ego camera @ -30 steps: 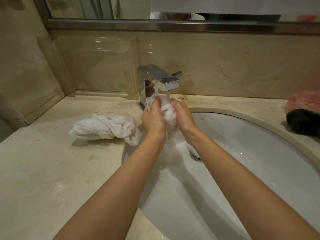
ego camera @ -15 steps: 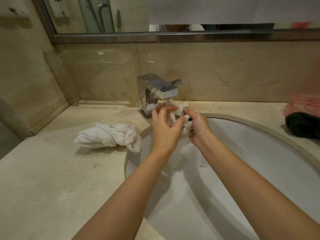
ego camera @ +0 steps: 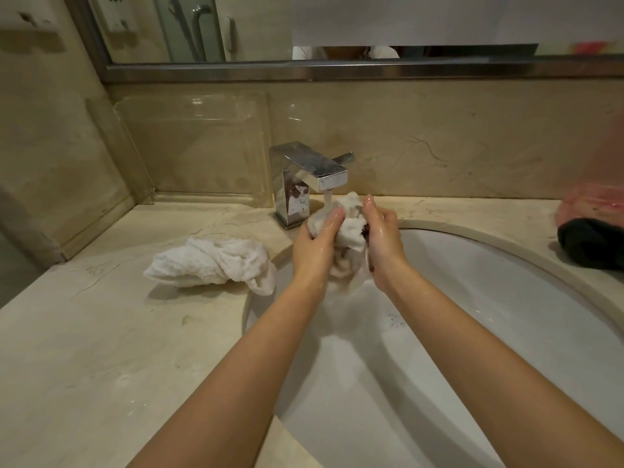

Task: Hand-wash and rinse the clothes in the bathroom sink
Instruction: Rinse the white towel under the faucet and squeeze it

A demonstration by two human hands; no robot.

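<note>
Cloth point(ego camera: 351, 228), white and wet, sits bunched between your fingers point(ego camera: 337, 216); both hands grip it, apparently under the tap's point(ego camera: 314, 170) stream.

Glossy chrome faucet point(ego camera: 309, 179), polished marble counter point(ego camera: 101, 332), smooth white sink point(ego camera: 472, 298), nubby cloth point(ego camera: 351, 228).

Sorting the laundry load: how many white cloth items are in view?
2: one white cloth gripped by both hands under the running faucet, one white cloth on the counter left of the sink.
</note>
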